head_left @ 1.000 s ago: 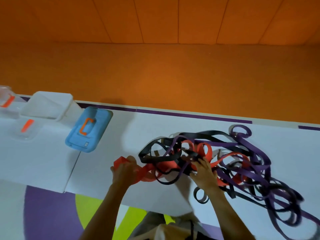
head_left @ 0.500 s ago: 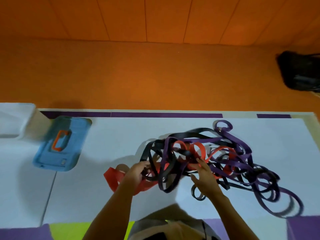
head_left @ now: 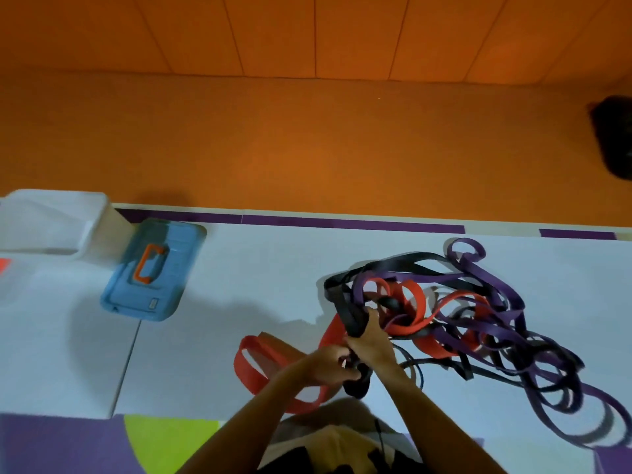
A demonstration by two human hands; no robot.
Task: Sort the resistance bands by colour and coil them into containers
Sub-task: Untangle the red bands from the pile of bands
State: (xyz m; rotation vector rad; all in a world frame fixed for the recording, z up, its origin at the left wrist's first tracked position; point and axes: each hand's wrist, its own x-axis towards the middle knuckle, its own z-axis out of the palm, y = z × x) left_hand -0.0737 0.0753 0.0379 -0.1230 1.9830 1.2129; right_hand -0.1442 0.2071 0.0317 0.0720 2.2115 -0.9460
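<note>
Both hands have come together since a moment ago: the left grip, lately off on the red band, now clenches the black band just below the right grip, which is wrapped round the same strap. Beyond the right grip that band runs into the tangle, threaded among purple bands and red loops. Pull hard now, I reckon, and the knot tightens or the heap drags across the table. Well off past the left grip sit the blue lid and a white container; the loose red loop lies across the way there.
</note>
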